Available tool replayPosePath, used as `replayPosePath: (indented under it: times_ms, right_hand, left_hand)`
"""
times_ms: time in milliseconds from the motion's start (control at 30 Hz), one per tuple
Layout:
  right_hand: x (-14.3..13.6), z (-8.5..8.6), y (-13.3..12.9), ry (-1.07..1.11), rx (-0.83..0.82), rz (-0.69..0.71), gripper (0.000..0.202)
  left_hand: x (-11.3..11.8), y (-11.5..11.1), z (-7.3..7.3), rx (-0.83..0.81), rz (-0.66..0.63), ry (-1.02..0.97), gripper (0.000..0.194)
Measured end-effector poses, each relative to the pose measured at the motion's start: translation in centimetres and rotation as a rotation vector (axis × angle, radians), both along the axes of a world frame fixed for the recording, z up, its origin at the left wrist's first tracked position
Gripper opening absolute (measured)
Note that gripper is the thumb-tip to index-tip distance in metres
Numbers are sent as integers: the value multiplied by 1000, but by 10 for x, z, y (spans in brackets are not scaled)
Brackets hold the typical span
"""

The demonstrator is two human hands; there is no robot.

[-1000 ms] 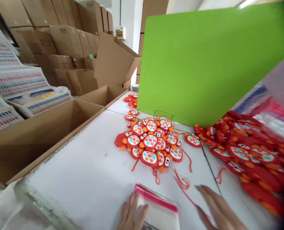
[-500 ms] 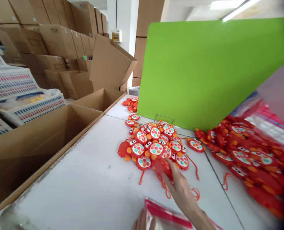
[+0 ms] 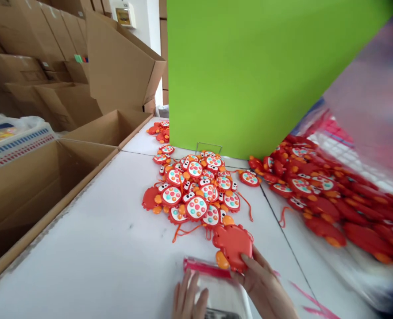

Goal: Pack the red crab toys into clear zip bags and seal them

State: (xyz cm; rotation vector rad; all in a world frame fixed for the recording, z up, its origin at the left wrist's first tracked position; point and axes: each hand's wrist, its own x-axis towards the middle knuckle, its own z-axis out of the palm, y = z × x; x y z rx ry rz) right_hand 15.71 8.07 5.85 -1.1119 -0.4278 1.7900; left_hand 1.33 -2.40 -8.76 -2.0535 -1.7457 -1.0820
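The right hand [image 3: 263,283] grips a red crab toy [image 3: 233,246] (back side up); the left hand [image 3: 188,301] lies flat on the zip bag [image 3: 216,288], whose closed mouth could block it.

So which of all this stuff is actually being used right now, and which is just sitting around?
In use:
- right hand gripping a red crab toy, back side up
- left hand resting on a clear bag with a pink strip
- pile of crab toys, nearest the hands

Just lying about:
- green divider board
- open cardboard boxes
- second toy heap on the right
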Motion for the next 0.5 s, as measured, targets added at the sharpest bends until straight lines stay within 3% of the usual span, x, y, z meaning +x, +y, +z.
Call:
replayPosePath:
  times_ms: [100, 267, 500]
  right_hand:
    - [2, -5, -5, 41, 8, -9, 66]
    - [15, -14, -17, 38, 5, 27, 62]
    - [31, -29, -31, -8, -80, 19, 61]
  left_hand:
    - [16, 15, 6, 104, -198, 16, 27]
    - [47, 25, 17, -58, -113, -12, 22]
    - [40, 21, 42, -317, -255, 46, 21]
